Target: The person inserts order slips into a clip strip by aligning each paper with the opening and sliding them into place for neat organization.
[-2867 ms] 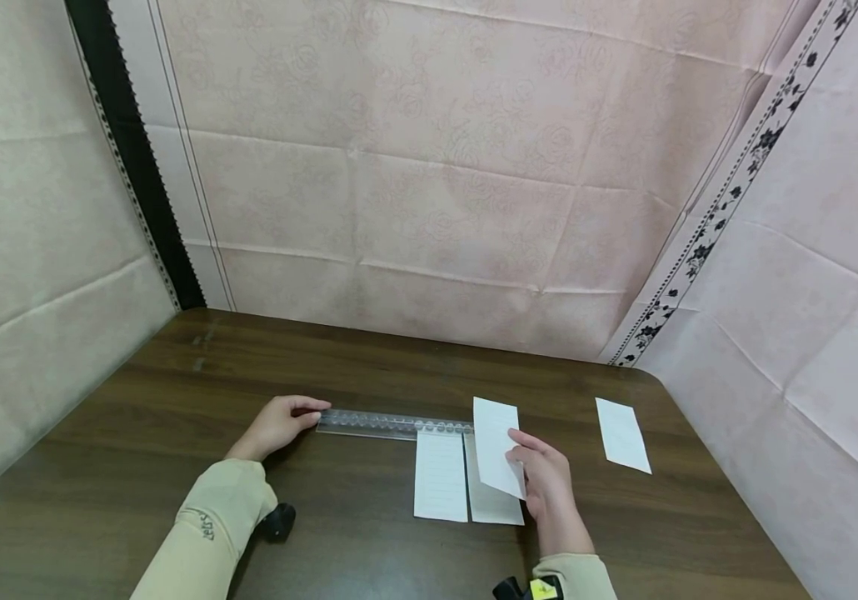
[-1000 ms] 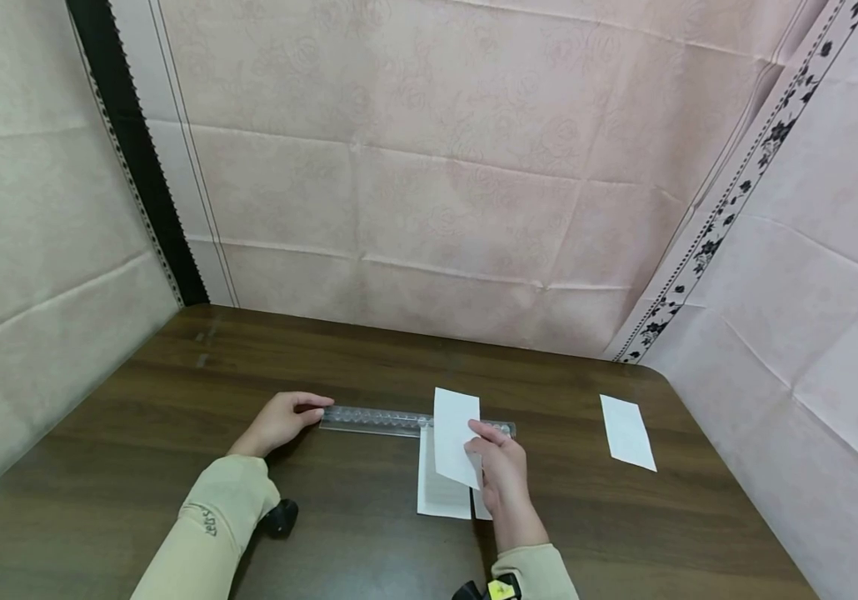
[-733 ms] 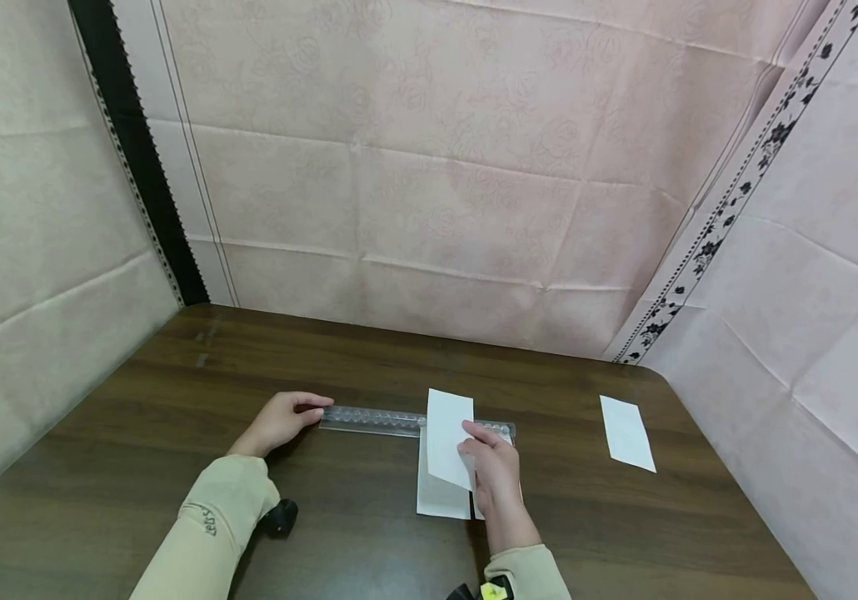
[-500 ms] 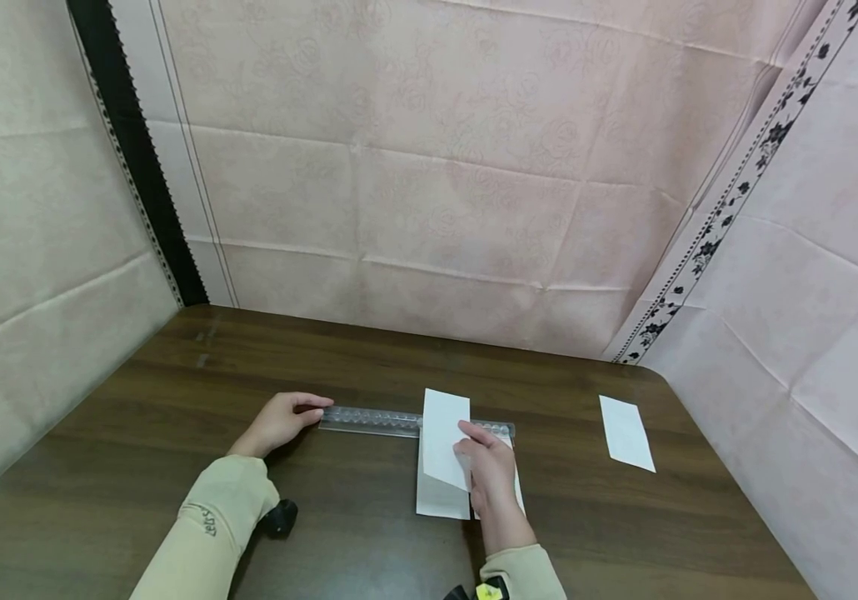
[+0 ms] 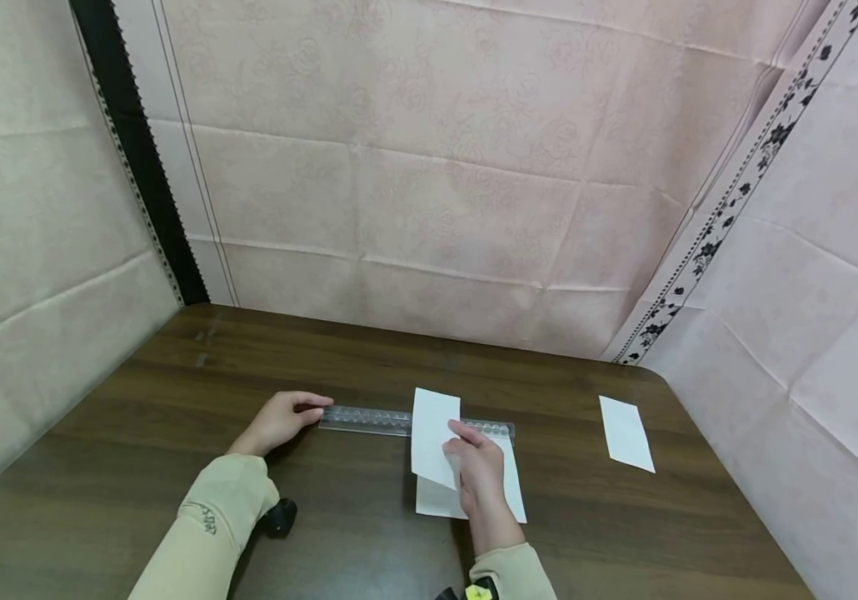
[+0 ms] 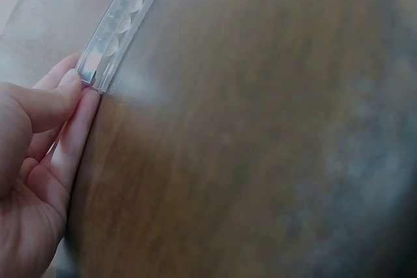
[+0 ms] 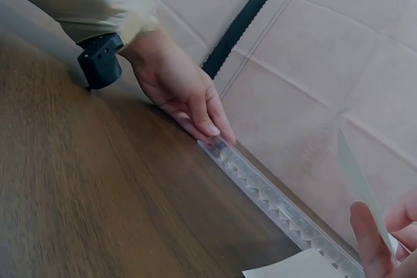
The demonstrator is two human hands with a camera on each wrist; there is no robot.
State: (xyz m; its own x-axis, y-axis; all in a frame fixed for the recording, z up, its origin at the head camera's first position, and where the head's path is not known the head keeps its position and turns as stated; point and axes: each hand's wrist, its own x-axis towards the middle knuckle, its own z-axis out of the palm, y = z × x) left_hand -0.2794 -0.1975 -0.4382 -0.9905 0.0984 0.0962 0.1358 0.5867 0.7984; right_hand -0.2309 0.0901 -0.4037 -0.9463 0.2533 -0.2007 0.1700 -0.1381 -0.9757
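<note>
A clear plastic ruler (image 5: 369, 420) with a wavy pattern lies across the table. My left hand (image 5: 279, 423) pinches its left end between thumb and fingers, plain in the left wrist view, where the ruler (image 6: 124, 24) runs up and away. In my right hand (image 5: 480, 475) is a white paper card (image 5: 433, 435), raised and tilted in front of the ruler's middle. Under it, two more white cards lie side by side, the left card (image 5: 438, 500) mostly covered and the right card (image 5: 511, 487) partly behind my hand. Their upper edges meet the ruler.
Another white card (image 5: 627, 435) lies apart on the right of the brown wooden table (image 5: 339, 525). Pale patterned cloth (image 5: 429, 200) hangs behind the table and along both sides. A black camera (image 7: 101, 62) is strapped on the left wrist.
My right hand has carried the raised card leftward, from over the right lying card to over the left one. The left hand and the ruler stay in place.
</note>
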